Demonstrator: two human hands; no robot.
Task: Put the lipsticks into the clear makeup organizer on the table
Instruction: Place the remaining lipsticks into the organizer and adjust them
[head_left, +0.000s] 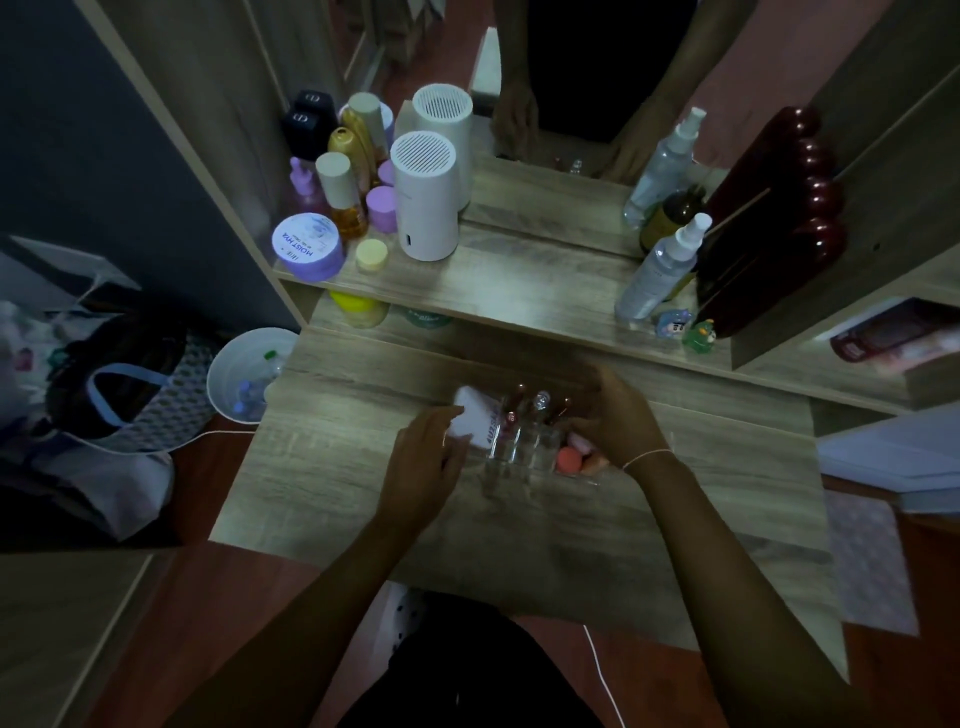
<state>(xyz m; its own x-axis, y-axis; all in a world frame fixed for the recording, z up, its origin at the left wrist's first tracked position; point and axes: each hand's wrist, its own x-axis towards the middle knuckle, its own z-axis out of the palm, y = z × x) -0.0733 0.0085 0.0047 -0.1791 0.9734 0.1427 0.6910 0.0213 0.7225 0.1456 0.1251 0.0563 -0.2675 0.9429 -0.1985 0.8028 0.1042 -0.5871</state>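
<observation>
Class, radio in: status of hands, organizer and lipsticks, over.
Both hands, left and right, at the organizer, grip unclear. Some lipsticks upright inside. White box at its left side.

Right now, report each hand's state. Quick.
Left hand: fingers curled against the clear makeup organizer's left side, by the white box; a firm grip cannot be told.
Right hand: curled over the organizer's right end; contents cannot be told.
</observation>
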